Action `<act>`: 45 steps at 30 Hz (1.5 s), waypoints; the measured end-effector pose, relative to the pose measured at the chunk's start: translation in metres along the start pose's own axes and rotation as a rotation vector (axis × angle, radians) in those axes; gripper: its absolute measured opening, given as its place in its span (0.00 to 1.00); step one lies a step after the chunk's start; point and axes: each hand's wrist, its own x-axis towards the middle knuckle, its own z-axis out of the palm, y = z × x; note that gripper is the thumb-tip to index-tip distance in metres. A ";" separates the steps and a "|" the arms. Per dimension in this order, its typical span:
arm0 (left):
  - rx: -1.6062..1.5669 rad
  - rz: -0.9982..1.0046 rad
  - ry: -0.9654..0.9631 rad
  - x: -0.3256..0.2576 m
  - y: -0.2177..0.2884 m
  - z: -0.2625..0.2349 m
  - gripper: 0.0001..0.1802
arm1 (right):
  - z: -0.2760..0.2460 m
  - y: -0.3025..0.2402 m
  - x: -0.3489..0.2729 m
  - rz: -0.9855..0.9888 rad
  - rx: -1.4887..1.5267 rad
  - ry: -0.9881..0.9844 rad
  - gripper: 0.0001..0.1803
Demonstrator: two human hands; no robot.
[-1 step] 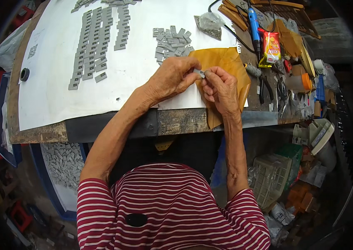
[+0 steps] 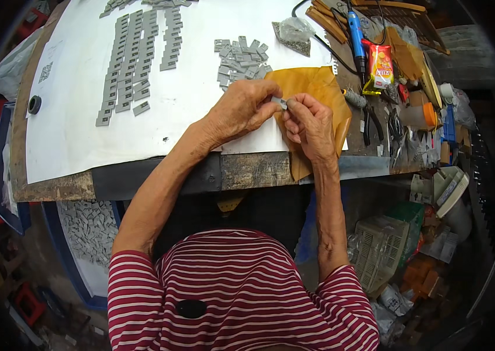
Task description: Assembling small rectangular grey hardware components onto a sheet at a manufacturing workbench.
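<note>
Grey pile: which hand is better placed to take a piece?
Probably left: the left hand is nearer the grey pile, while the right hand is farther off, over the brown sheet. Both are at one small piece, though.

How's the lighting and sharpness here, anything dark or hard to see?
In the head view, the corners fall to black; the white paper looks brightest; also there, the small gray piece between left hand and right hand shows little detail.
</note>
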 end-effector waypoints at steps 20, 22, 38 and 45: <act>0.010 -0.004 0.002 0.000 -0.002 0.001 0.11 | 0.004 -0.004 -0.001 -0.007 -0.049 0.032 0.07; 0.011 0.003 0.006 0.000 -0.001 0.001 0.11 | 0.004 -0.005 -0.001 -0.009 -0.053 0.033 0.07; 0.002 -0.015 0.014 0.000 -0.001 0.000 0.11 | 0.003 -0.004 -0.002 -0.067 -0.115 0.086 0.07; 0.005 0.013 0.031 0.000 -0.001 0.000 0.11 | 0.003 -0.002 -0.004 -0.104 -0.190 0.080 0.08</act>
